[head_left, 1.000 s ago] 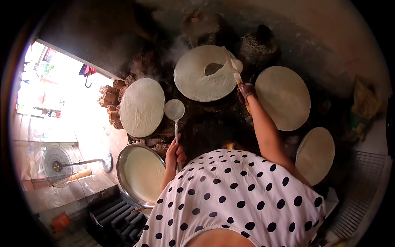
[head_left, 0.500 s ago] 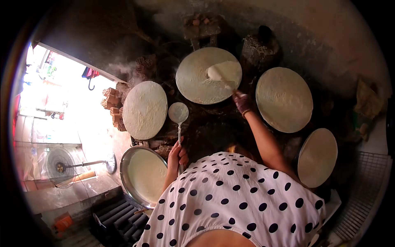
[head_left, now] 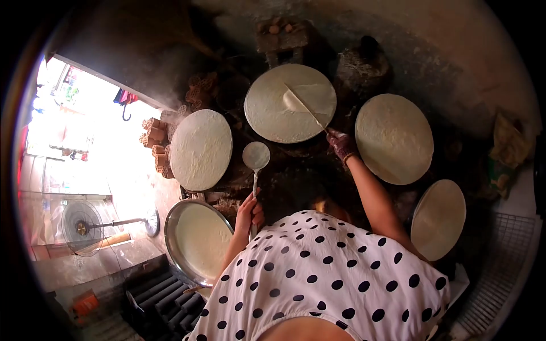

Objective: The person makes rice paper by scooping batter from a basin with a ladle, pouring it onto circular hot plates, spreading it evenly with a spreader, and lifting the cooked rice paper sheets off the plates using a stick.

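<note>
Across the middle white disc, toward its right edge, a thin stick was held slantwise, its near end gripped by the gloved right hand just off the disc's near right edge. By the disc's near left edge, a ladle was held, its handle enclosed by the left hand. White liquid was contained in a metal basin beside the left forearm.
</note>
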A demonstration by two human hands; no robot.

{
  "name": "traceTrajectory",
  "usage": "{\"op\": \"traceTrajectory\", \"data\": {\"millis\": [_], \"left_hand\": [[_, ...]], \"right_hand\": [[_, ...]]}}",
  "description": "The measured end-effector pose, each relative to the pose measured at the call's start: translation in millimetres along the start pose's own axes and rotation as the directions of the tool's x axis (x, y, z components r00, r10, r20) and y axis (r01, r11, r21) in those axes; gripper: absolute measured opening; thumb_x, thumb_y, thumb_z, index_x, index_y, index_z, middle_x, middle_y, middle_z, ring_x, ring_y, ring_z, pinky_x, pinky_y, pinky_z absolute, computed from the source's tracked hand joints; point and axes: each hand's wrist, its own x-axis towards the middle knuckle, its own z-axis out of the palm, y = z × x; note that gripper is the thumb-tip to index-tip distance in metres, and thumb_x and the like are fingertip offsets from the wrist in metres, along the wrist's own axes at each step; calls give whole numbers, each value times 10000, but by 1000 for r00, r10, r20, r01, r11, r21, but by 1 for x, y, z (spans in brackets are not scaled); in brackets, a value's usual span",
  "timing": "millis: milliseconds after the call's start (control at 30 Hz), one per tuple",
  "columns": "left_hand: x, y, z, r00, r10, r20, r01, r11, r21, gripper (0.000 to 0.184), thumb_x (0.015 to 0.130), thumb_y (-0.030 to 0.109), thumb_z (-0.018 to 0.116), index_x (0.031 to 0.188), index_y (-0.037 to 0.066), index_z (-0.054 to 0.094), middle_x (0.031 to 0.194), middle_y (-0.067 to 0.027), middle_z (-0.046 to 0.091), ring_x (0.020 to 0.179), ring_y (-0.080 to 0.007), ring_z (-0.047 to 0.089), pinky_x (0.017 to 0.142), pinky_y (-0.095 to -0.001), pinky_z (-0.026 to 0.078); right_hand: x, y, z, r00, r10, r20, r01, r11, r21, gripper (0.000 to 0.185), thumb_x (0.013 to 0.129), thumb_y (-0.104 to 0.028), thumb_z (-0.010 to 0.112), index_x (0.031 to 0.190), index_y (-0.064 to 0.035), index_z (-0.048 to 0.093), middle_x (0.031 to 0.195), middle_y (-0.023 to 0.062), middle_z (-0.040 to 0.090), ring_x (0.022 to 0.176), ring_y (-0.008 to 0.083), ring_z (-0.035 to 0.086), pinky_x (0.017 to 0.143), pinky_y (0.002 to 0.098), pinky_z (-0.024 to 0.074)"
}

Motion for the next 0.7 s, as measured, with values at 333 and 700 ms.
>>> {"op": "traceTrajectory", "data": {"millis": [333, 700], "left_hand": [[117, 41, 22, 996, 72, 50, -85, 930, 358, 259, 954, 144, 413, 1197, 100, 494, 597, -21, 459, 394, -120, 411, 368, -264, 342], [195, 36, 108, 945, 267, -187, -152, 869, 471, 133, 934, 144, 456, 980, 40, 526, 597, 1, 469, 435, -104, 440, 399, -243, 345]], "right_hand": [[-29, 1, -10, 950, -312, 35, 291, 835, -467, 345, 939, -197, 543, 1264, -82, 561, 1120, 123, 653, 918, 217, 626, 854, 305, 472], [-37, 42, 94, 974, -178, -140, 152, 973, -176, 297, 916, -354, 529, 1024, -106, 652, 729, 81, 644, 696, 234, 631, 617, 352, 491]]}}
